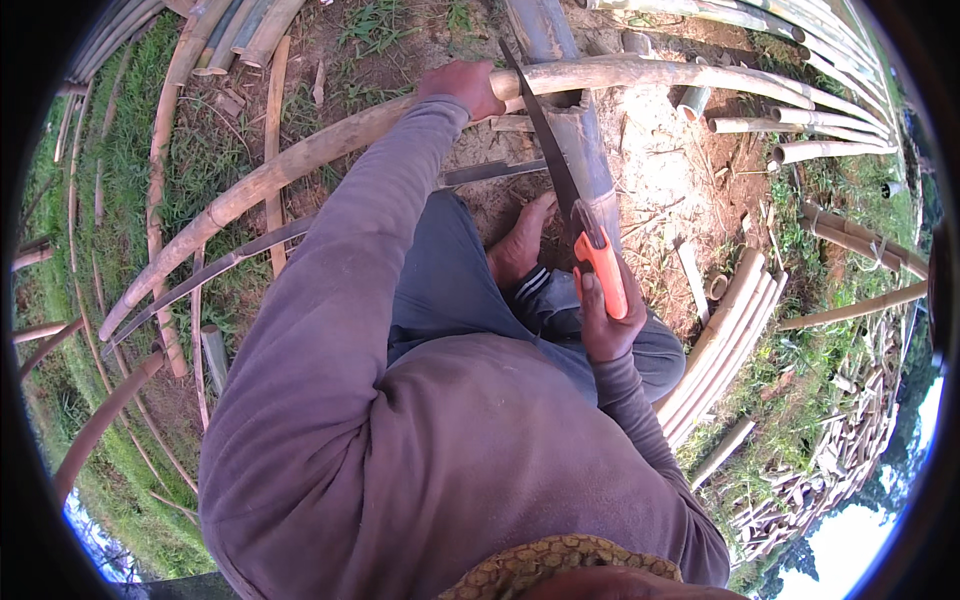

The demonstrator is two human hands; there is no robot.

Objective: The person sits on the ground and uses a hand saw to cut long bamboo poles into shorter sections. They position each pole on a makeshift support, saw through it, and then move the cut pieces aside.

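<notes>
A long, pale bamboo pole (650,72) runs across in front of me, resting over a grey beam (578,140). My left hand (465,85) is closed around the pole, just left of the beam. In my right hand (612,322) is the orange handle of a handsaw (600,265), with the fingers wrapped round it. The saw's dark blade (553,140) points away from me and crosses the pole a little right of my left hand. Whether its teeth touch or have cut into the bamboo, I cannot tell.
Beneath my left arm lies a thin dark strip (490,172). My bare foot (525,238) is close to the beam. Cut bamboo poles (725,335) are bundled at right, with more poles (820,150) at far right. A heap of offcuts (835,465) spreads over the grass.
</notes>
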